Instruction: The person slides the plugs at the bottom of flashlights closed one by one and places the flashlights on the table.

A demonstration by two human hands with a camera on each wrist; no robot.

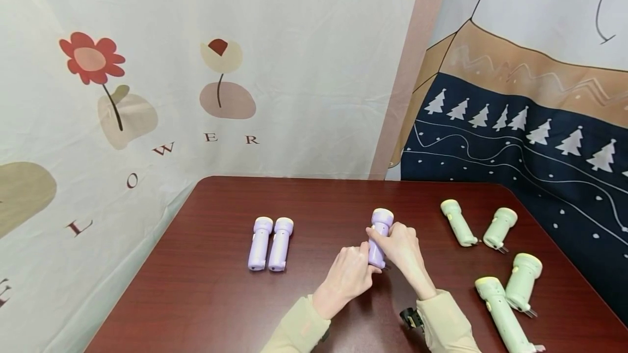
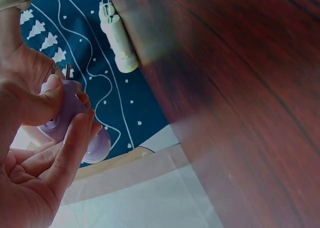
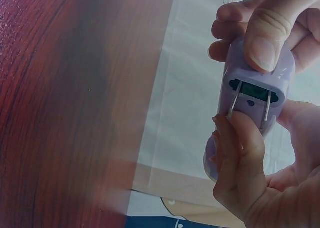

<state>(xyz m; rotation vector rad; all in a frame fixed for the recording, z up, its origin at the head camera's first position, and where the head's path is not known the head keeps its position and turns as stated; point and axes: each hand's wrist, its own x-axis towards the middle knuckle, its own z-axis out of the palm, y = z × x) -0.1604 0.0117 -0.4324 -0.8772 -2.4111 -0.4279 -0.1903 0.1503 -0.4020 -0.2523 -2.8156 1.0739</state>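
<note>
Both hands hold a lilac rechargeable flashlight (image 1: 381, 225) close over the table, its yellow-rimmed head pointing away. My right hand (image 1: 403, 247) grips its body from the right. At its base, my left hand (image 1: 349, 271) pinches the end; in the right wrist view the left thumb (image 3: 264, 52) presses beside the plug slot. Two metal prongs (image 3: 268, 107) stand out of that slot, with fingertips of the right hand right at one of them. In the left wrist view the fingers of both hands cover much of the lilac body (image 2: 72, 110).
Two lilac flashlights (image 1: 259, 247) lie side by side on the left of the dark red table (image 1: 206, 298). Several green flashlights (image 1: 522, 282) lie scattered at the right, prongs out. Printed cloths (image 1: 304, 70) hang behind the table.
</note>
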